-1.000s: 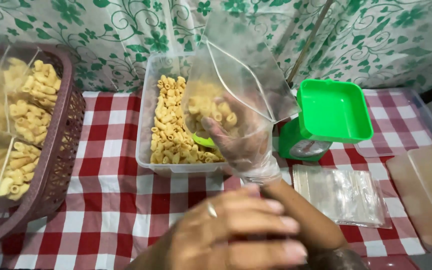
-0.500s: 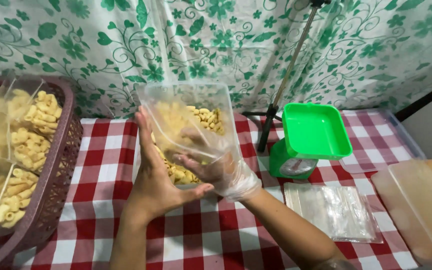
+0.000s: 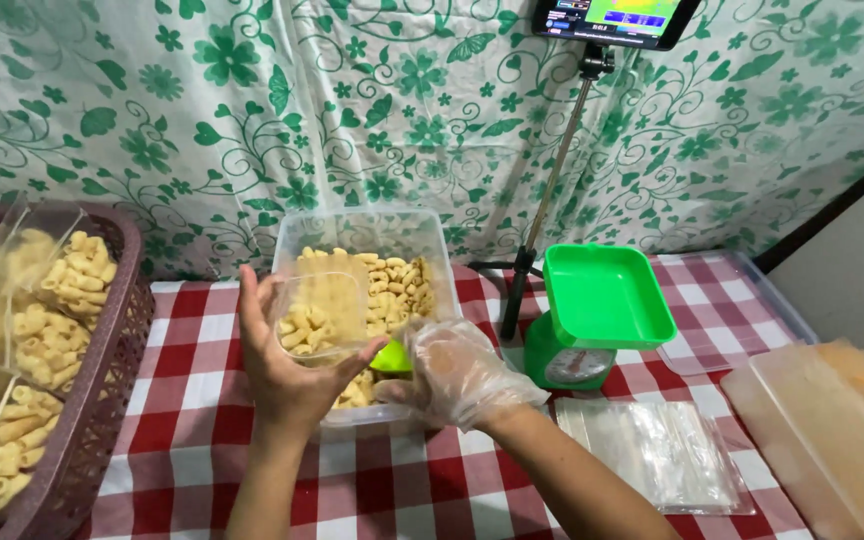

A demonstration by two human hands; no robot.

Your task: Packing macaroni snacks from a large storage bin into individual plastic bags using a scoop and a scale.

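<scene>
I see a thin, glossy clear plastic bag [image 3: 320,312] above the clear plastic tub [image 3: 367,238], beside its right a crinkly film glove [image 3: 462,372] and shiny green plastic scale [image 3: 600,312].

A small clear bag [image 3: 320,315], partly filled with pale tube snacks, held upright.

The phone [image 3: 616,20] on the stand is cut off by the top edge, and its screen is too small to make out. The brown basket [image 3: 102,400] runs off the left edge, so part of its bagged snacks goes unseen. The right hand [image 3: 457,375] covers most of a green object [image 3: 392,357], perhaps a scoop. The left hand [image 3: 287,375] hides the lower part of the small bag [image 3: 322,315]. The orange-tinted lid [image 3: 832,430] is cut by the right and bottom edges.
</scene>
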